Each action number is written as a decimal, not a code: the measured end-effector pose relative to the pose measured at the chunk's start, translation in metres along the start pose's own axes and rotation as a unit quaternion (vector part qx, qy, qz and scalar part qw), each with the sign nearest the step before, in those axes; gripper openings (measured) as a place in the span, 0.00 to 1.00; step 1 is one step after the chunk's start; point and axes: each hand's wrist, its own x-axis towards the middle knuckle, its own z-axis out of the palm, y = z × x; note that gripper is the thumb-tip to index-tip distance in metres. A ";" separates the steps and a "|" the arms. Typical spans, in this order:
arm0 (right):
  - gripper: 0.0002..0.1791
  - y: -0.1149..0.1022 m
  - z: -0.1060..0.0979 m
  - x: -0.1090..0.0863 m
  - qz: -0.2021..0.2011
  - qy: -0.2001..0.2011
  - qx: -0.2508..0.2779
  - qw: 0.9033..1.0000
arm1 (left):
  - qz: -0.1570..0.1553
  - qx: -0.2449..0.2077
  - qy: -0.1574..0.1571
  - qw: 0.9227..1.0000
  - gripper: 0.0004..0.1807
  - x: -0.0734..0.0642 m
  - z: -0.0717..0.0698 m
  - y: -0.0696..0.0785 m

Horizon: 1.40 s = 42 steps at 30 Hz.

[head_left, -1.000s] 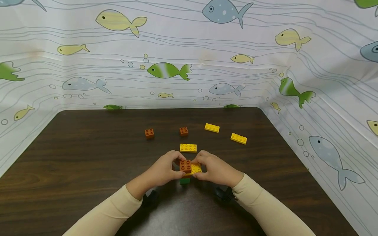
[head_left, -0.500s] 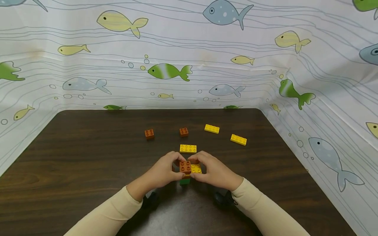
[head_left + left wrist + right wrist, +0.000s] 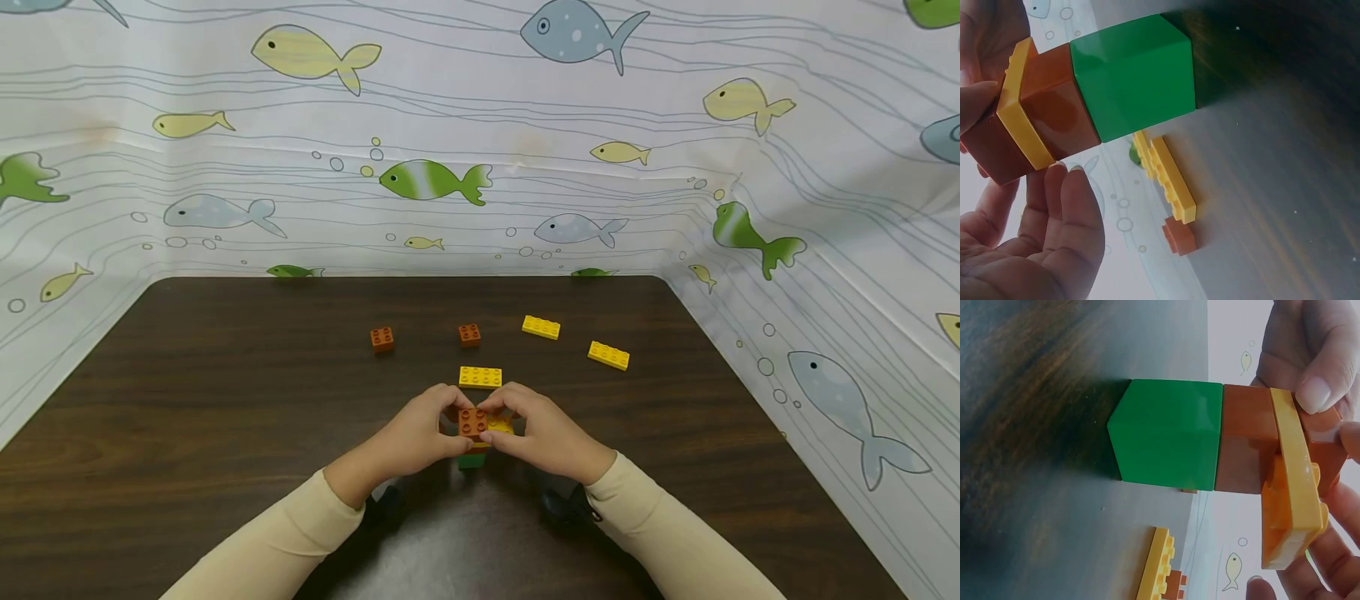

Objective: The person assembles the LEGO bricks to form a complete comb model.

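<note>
A tower of toy building bricks stands on the dark wooden table (image 3: 225, 417). At its foot is a green block (image 3: 1166, 434), with a brown brick (image 3: 1247, 437) on it. Above that lies a thin yellow brick (image 3: 1300, 481), which juts out to the right. A second brown brick (image 3: 472, 422) tops the tower. My left hand (image 3: 420, 429) pinches this top brick from the left, thumb in front and index finger behind. From the right, my right hand (image 3: 547, 433) holds the same brick, its thumb at the front corner and its fingers behind.
Beyond the tower lies a yellow brick (image 3: 480, 377). Further back are two small brown bricks (image 3: 382, 339) and two more yellow bricks (image 3: 608, 355). A fish-patterned cloth (image 3: 450, 100) rises behind the table and along its sides.
My right thumb and fingers have slid left, from the jutting yellow brick onto the top brown brick. My left hand has kept its grip, and the tower stands in the same place.
</note>
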 end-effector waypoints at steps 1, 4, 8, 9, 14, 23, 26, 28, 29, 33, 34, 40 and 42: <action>0.15 0.000 0.000 0.000 -0.002 -0.001 -0.001 1.000 | 0.000 -0.001 -0.001 1.000 0.14 0.000 0.000 0.000; 0.15 0.001 -0.001 0.001 -0.002 -0.005 -0.004 1.000 | 0.001 -0.001 -0.002 1.000 0.13 0.000 0.000 -0.001; 0.15 0.001 -0.001 0.002 0.002 -0.008 -0.001 1.000 | 0.005 0.002 -0.002 1.000 0.13 0.001 -0.001 -0.001; 0.15 0.000 -0.002 0.002 0.003 -0.009 0.001 1.000 | 0.006 0.004 -0.002 1.000 0.13 0.001 -0.001 -0.001; 0.15 -0.001 -0.002 0.002 0.007 -0.012 0.009 1.000 | 0.011 0.011 -0.003 1.000 0.12 0.002 -0.001 0.000; 0.15 0.000 -0.003 0.004 0.012 -0.018 0.014 1.000 | 0.008 0.009 -0.005 1.000 0.12 0.002 -0.002 0.000; 0.15 0.002 -0.004 0.005 0.014 -0.023 0.022 0.999 | 0.001 0.010 -0.002 1.000 0.13 0.001 -0.001 -0.001; 0.16 0.005 -0.004 0.005 0.018 -0.028 0.032 0.999 | -0.004 0.008 0.000 1.000 0.13 0.002 -0.001 -0.001; 0.16 0.006 -0.004 0.005 0.021 -0.031 0.037 0.999 | -0.006 0.008 0.001 1.000 0.13 0.002 0.000 -0.001; 0.18 0.013 -0.007 0.008 0.037 -0.032 0.054 0.997 | -0.012 0.001 0.004 1.000 0.14 0.002 0.002 -0.001; 0.18 0.014 -0.008 0.009 0.043 -0.029 0.057 0.997 | -0.013 -0.003 0.005 1.000 0.14 0.002 0.002 -0.001; 0.20 0.027 -0.014 0.026 0.068 0.005 0.043 0.997 | -0.014 -0.028 0.009 0.999 0.15 0.000 0.003 -0.003; 0.19 0.033 -0.015 0.034 0.077 0.016 0.036 0.996 | -0.014 -0.030 0.011 0.999 0.15 0.000 0.003 -0.003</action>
